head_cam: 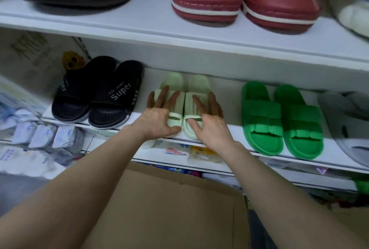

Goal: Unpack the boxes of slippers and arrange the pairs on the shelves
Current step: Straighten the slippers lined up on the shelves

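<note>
touching pale green slippers [188,109]; left hand [157,118] flat, fingers spread; right hand [211,127] flat

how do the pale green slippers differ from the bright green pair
The pale green slippers are washed-out mint; the bright green pair is vivid. The pale green slippers have one ribbed strap; the bright green pair seems two-banded. The left hand and right hand rest on the pale green slippers; the bright green pair is untouched. Both sit toes-out on one shelf.
</note>
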`<state>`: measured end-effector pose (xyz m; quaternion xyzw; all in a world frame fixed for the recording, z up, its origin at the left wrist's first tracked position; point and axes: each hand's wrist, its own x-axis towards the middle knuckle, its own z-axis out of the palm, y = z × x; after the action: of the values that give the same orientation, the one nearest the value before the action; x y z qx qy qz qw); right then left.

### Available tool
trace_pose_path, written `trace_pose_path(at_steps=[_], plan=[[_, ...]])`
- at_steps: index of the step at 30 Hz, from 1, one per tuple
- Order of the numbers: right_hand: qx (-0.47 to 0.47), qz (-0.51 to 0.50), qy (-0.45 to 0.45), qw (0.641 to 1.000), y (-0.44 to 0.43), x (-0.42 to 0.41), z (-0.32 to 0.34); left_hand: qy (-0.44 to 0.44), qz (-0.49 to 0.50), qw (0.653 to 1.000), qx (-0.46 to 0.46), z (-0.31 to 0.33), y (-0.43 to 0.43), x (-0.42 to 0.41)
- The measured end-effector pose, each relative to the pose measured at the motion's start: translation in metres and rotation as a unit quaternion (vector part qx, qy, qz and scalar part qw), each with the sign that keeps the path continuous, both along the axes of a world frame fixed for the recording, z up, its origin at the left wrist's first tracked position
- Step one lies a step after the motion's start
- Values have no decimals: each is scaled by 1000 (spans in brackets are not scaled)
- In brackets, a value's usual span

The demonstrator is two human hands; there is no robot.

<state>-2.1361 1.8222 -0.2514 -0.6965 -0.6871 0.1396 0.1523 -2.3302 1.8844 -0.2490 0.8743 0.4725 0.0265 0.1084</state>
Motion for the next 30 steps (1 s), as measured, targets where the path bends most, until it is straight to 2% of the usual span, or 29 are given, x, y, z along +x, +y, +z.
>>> trace_pose_path(at_steps=[4, 9, 11, 15, 19, 24, 27, 30], plan=[[-7, -11, -2, 1000, 1, -5, 2, -12, -4, 1000, -8, 1, 6, -3], [-16, -14, 0, 1000, -10, -4, 18, 22, 24, 999, -31, 12, 2, -2], [2, -21, 11, 1000, -28, 6, 27, 31, 27, 999, 1, 19, -7, 5], [117, -68, 13, 991, -74, 54, 34, -52, -15, 996, 76, 38, -34, 38], [161, -169, -4, 972, -112, 137, 27, -109, -76, 989, 63, 45, -67, 104], [66, -206, 37, 976, -123, 229, 23, -66, -56, 996, 9, 30, -101, 201], [22, -178, 32, 983, -116, 256, 21, -37, -6, 999, -27, 18, -109, 248], [24, -127, 17, 992, -106, 267, 21, -42, 44, 998, -29, 7, -108, 271]])
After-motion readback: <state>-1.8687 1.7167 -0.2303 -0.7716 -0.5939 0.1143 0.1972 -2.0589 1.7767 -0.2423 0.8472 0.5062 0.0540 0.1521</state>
